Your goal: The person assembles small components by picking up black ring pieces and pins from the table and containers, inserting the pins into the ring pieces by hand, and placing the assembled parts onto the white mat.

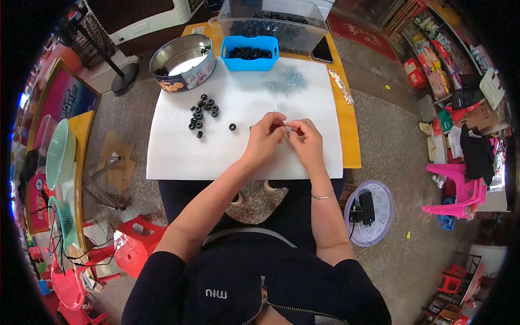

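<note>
Both hands meet over the white sheet (pixel 179 157) near its front right part; left hand (pixel 266 135) and right hand (pixel 305 138) fingertip to fingertip, pinching one small part (pixel 288 130) between them; part is too small to identify, looks pale/metallic; both grips closed tight on it, fingers curled in.

A loose cluster of black rings (pixel 202 115) lies on the sheet to the left of the hands, well apart from them; a single black ring (pixel 232 127) sits alone between the cluster and the left hand; a greyish pile of tiny parts (pixel 286 81) is farther back on the sheet, beyond the hands.

At the sheet's back edge: a blue tray (pixel 249 60) holding more black rings; a round metal tin (pixel 183 62) just to its left; a clear plastic bin (pixel 273 21) behind the tray; a dark phone (pixel 323 50) beside the bin on the yellow table (pixel 352 141).
</note>
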